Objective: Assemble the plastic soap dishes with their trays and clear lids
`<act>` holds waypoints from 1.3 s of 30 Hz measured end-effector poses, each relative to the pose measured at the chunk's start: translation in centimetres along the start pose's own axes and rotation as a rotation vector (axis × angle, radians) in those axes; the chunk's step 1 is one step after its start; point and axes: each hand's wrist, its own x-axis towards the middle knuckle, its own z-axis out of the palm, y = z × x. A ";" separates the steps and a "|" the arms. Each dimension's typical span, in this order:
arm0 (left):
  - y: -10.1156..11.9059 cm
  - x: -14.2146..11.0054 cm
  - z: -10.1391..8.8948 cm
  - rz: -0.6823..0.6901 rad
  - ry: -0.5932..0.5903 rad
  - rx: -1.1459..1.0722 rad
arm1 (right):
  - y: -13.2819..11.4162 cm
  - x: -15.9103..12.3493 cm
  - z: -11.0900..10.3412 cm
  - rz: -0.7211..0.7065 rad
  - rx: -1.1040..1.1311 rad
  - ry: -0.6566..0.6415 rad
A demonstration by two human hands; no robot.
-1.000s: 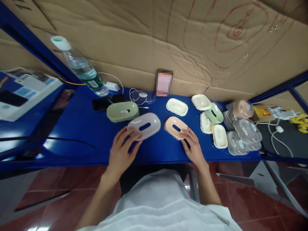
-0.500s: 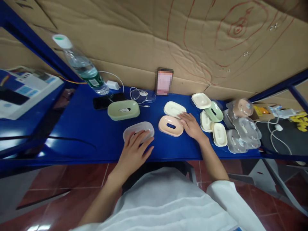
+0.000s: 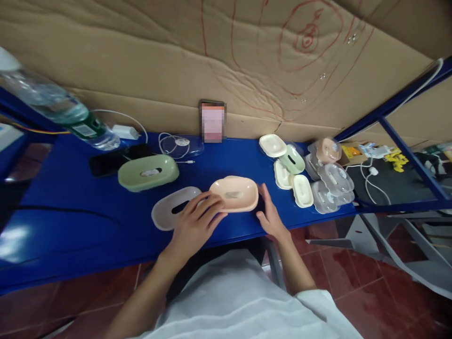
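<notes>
A peach oval soap dish [image 3: 243, 195] sits at the front middle of the blue table, something pale showing in its slot. My left hand [image 3: 199, 214] has its fingers over the dish's left end and its thumb at the near rim. Just off the right end is my right hand [image 3: 271, 214], thumb and fingers apart. Partly under my left hand lies a translucent white dish [image 3: 164, 212] with a dark slot. A green dish [image 3: 148, 174] with a pale piece in its slot stands farther left. The cream oval piece seen earlier no longer shows on its own.
Cream trays [image 3: 302, 190] and a small green dish [image 3: 293, 160] lie on the right, beside stacked clear packages [image 3: 335, 181]. A phone [image 3: 213, 121] leans on the cardboard wall. A water bottle [image 3: 81, 125], black phone [image 3: 116, 160] and white cable [image 3: 173, 146] are at back left.
The cream oval behind the peach dish is gone from its spot. My left hand has moved right, from the translucent dish to the peach one. My right hand has shifted to the peach dish's right side.
</notes>
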 end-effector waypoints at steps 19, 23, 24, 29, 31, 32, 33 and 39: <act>-0.1 4.2 4.8 -0.060 -0.414 0.202 | 0.0 3.0 0.4 0.056 -0.394 0.000; 0.2 4.6 4.4 -0.057 -0.424 0.192 | -0.2 3.4 0.5 0.061 -0.390 0.011; 0.5 4.1 3.8 -0.041 -0.417 0.179 | -0.2 3.0 0.5 0.041 -0.379 0.010; 1.3 -1.7 -0.5 -0.043 -0.240 0.182 | -0.3 -0.9 -0.8 -0.013 -0.298 -0.003; 0.8 -4.6 -2.1 -0.183 -0.144 0.226 | 0.3 -2.4 -2.2 0.035 -0.288 0.033; 0.4 -5.9 -2.8 -0.265 -0.119 0.251 | 0.7 -3.0 -3.0 0.066 -0.287 0.066; -0.1 -7.0 -3.3 -0.326 -0.097 0.263 | 1.2 -3.3 -3.7 0.092 -0.287 0.100; -2.2 -9.2 -3.4 -0.385 0.001 0.129 | 0.4 -1.7 -2.9 0.062 -0.291 0.094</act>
